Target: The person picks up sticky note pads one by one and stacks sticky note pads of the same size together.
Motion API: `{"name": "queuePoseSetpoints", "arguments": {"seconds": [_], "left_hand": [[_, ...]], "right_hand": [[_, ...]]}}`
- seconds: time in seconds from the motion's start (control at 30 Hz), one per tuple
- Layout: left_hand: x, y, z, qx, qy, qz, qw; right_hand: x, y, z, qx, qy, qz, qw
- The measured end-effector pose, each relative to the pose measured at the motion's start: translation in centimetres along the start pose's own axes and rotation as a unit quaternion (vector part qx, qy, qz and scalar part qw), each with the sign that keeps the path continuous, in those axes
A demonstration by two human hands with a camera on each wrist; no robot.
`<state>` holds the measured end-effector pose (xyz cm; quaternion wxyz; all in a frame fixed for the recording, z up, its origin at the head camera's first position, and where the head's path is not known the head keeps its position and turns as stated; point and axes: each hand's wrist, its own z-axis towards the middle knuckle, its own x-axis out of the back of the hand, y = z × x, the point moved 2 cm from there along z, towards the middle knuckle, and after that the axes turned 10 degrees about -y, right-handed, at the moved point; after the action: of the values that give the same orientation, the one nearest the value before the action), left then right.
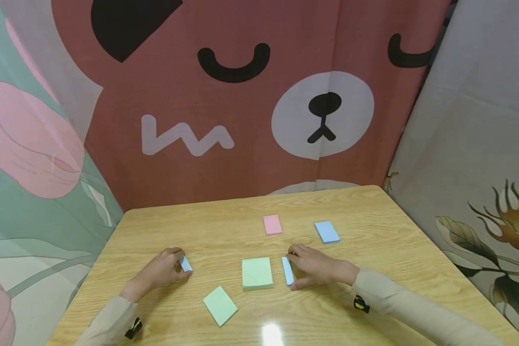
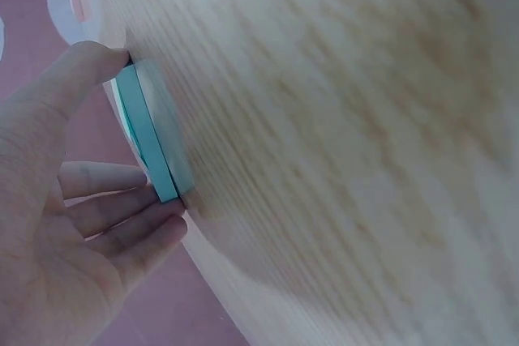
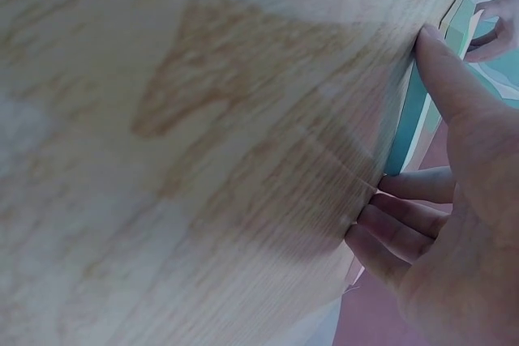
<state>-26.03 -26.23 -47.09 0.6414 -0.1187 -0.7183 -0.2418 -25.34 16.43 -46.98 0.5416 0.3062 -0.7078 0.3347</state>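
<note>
On the left of the table, my left hand [image 1: 160, 272] grips a small light-blue sticky note pad [image 1: 185, 263] by its ends. The left wrist view shows that pad [image 2: 147, 131] between thumb and fingers, lying on the wood. My right hand [image 1: 317, 267] pinches a narrow light-blue sticky note pad [image 1: 287, 271] between thumb and fingertips, also at table level. In the right wrist view part of this pad [image 3: 412, 119] is hidden behind the thumb and fingers. A square light-green sticky note pad [image 1: 257, 273] lies just left of the right hand's pad, apart from it.
A second green pad [image 1: 220, 306] lies turned at an angle near the front. Farther back are a pink pad [image 1: 272, 224] and a blue pad [image 1: 327, 232]. The wooden table [image 1: 190, 223] ends at a curtain with a bear print [image 1: 251, 158].
</note>
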Motion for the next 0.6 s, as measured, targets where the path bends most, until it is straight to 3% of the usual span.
{"name": "queuePoseSetpoints", "arguments": {"seconds": [0.3, 0.6], "left_hand": [[0.18, 0.29, 0.20, -0.020, 0.015, 0.003, 0.9997], [-0.20, 0.18, 0.30, 0.018, 0.002, 0.011, 0.9998]], "right_hand": [[0.00, 0.05, 0.00, -0.003, -0.001, -0.006, 1.0000], [-0.15, -0.04, 0.10, 0.000, 0.000, -0.007, 1.0000]]}}
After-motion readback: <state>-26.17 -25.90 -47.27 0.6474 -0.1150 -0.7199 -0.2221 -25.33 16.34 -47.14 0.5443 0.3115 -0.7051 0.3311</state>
